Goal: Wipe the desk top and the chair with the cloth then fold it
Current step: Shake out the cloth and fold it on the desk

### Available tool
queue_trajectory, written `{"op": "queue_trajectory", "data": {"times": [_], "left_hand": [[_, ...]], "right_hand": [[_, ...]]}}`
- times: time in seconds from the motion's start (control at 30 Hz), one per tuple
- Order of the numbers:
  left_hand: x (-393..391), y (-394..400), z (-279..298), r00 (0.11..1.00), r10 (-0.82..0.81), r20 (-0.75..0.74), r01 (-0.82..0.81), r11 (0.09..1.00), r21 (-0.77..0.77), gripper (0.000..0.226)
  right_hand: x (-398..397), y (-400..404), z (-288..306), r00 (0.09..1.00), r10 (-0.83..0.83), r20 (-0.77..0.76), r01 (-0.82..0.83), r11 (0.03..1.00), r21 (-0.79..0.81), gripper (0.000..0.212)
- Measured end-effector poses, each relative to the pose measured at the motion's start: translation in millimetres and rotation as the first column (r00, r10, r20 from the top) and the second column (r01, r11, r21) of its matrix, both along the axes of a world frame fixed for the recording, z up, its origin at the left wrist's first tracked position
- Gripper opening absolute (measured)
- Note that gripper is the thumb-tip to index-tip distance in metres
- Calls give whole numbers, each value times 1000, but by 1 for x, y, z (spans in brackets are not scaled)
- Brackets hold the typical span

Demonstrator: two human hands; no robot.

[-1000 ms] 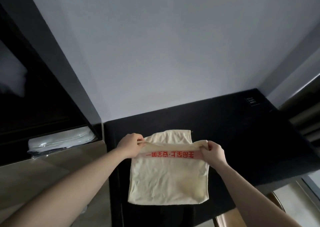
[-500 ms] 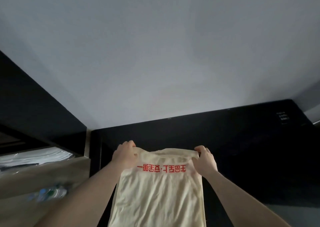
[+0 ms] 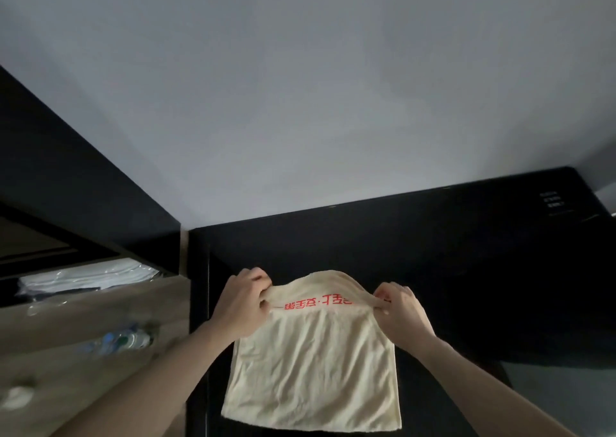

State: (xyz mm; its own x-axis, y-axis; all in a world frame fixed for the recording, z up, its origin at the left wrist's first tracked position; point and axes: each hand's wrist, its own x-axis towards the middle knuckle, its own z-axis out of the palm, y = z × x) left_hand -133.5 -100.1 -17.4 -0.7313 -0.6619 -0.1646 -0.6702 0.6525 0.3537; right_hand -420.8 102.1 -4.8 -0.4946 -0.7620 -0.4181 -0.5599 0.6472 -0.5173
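I see the cream cloth (image 3: 313,366) lying on the black desk top (image 3: 433,269). My left hand (image 3: 241,303) and right hand (image 3: 398,308) each pinch a far corner, apparently lifted slightly.

We saw only two bare forearms and two bare hands of our own body, and no sleeve reached far enough down either arm to show. Our left hand (image 3: 240,306) carried no ring, watch or band that we could make out, and no glove. Our right hand (image 3: 401,313) was just as plain, the wrist uncovered. The dim light left our fingernails too faint to describe, and no markings showed on either arm.
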Motion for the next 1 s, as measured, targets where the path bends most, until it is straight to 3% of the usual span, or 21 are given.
{"op": "queue_trajectory", "data": {"times": [0.07,0.17,0.33,0.4,0.47,0.5,0.63,0.67,0.77,0.83,1.0], "left_hand": [[28,31,3,996,-50,-80,53,998,36,28],[67,71,0,987,-124,-104,130,990,52,29],[111,116,-14,982,-186,-15,187,978,93,31],[119,129,-17,979,-201,38,194,972,132,29],[125,135,-16,965,-250,76,235,958,165,27],[128,136,-16,955,-281,96,260,948,186,30],[137,135,-4,948,-297,111,271,941,201,46],[140,134,-2,958,-273,92,250,946,204,47],[153,131,7,980,-193,53,177,958,224,45],[164,129,11,991,-127,39,114,964,242,40],[176,126,16,991,134,-6,-119,899,421,38]], "right_hand": [[20,37,3,1000,-17,-9,17,1000,-16,21],[49,91,-9,999,-42,-28,43,999,33,33],[93,156,-39,995,-88,-45,94,983,157,44],[111,167,-43,980,-200,3,196,964,178,39],[123,170,-45,912,-406,64,390,904,175,24],[128,167,-44,854,-511,97,492,854,168,27],[138,140,-34,667,-726,167,710,687,150,80],[139,133,-31,641,-754,145,734,657,169,78],[143,114,-16,604,-785,134,762,619,189,43],[156,103,-2,639,-746,187,735,664,135,26],[213,72,29,776,-555,300,590,807,-32,17]]}}
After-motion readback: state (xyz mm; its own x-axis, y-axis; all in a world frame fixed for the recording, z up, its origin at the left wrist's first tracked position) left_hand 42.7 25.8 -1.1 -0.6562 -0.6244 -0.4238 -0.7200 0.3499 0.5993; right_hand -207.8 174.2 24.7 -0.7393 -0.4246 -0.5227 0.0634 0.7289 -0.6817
